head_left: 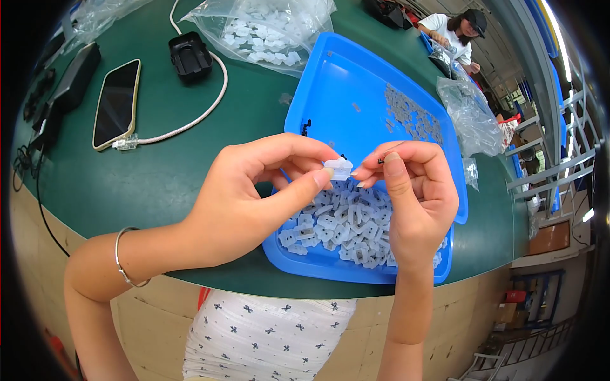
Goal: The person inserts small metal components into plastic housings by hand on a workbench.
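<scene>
Translucent white plastic piece, small and blocky with a stepped outline (pixel 340 169), sits in the left hand (pixel 235 197), pinched at its left end between thumb and index finger, up over the near end of the trays. Small black bit (pixel 344 157) shows at its top edge; can't tell if it's fixed in or just behind. Right hand (pixel 416 190) is just beside, fingertips close together in a narrow pinch on a tiny dark slim part (pixel 381 160); exact shape is too small to tell. White piece and right fingertips look just apart.

Handling, judged by looks: white piece probably very light, stiff, smooth, a bit slippery; thin edges might chip under a hard squeeze. Best hold is by the end or side walls, leaving top edge and face free. Dark part likely light and easy to drop, so fingertips only.

Below the hands, a heap of similar white pieces (pixel 346 228) lies in a blue plastic tray (pixel 356 274). Beyond, what looks like a second blue plastic tray (pixel 343 70) has small flat grey parts (pixel 410 114) spread toward its far right. Green tabletop (pixel 178 108) underneath
</scene>
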Available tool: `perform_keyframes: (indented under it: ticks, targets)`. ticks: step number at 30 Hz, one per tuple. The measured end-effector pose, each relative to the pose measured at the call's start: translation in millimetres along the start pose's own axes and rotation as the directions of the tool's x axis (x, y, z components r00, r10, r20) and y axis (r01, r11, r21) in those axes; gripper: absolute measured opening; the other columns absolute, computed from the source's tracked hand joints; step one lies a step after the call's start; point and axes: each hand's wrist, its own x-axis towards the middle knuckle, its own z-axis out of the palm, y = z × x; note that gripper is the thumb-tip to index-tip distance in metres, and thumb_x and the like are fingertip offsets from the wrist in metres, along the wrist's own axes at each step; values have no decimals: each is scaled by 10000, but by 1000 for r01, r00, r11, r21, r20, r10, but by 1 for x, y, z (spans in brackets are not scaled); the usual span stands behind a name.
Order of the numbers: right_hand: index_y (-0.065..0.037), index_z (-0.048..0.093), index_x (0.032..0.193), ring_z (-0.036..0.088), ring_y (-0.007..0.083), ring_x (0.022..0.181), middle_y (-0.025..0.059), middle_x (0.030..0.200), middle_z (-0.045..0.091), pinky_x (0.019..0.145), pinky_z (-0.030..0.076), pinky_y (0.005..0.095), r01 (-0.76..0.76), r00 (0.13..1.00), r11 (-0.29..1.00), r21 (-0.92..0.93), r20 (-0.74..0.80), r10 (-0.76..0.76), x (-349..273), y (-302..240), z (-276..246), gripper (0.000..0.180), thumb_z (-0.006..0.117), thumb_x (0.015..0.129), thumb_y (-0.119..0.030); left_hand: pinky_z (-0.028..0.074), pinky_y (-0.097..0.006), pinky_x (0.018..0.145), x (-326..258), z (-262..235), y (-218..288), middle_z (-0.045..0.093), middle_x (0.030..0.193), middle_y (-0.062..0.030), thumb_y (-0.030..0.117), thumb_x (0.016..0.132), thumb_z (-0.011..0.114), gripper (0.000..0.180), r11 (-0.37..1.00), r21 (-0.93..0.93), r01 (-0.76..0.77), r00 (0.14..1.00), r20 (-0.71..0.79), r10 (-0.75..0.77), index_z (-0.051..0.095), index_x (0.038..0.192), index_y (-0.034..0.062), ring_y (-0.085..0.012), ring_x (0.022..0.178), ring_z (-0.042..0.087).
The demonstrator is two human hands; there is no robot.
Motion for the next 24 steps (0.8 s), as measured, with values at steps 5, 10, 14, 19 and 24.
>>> perform_keyframes:
  ticks: [5,10,14,19,24]
  targets:
    - [6,577,853,508,149,785,91,898,499,681,441,248,249,968,876,-414,131,-213,3,3,-3,79,626,790,7,469,-200,606,-2,2,2,631,966,-93,55,861,572,203,992,-90,85,996,11,-84,527,1050,-4,-124,803,616]
    - [-21,595,821,485,170,777,79,887,456,669,418,253,256,966,817,-517,150,-208,1,5,2,89,658,758,-10,465,-186,574,-4,6,-2,639,954,-98,64,867,567,191,987,-139,79,997,17,-78,515,1039,1,-126,794,626]
    - [-21,588,821,485,179,780,86,890,459,646,415,269,304,953,733,-608,187,-241,3,6,1,96,657,756,-8,489,-214,648,-2,7,3,640,897,-109,35,839,569,201,979,-164,124,992,25,-121,523,1015,-52,-119,791,620]
    - [-18,577,825,487,189,780,94,899,462,650,419,275,340,940,692,-637,219,-261,4,7,2,110,659,753,-7,494,-220,641,-2,7,-8,639,901,-112,28,841,577,181,998,-49,-30,999,14,30,522,1001,-36,-128,785,628]
    - [-14,556,848,487,213,796,105,916,464,687,420,282,280,956,751,-598,103,-274,4,6,10,121,645,767,-15,499,-227,667,-3,6,-7,637,927,-115,10,848,564,177,998,21,-67,997,48,66,511,1013,-28,-142,783,635]
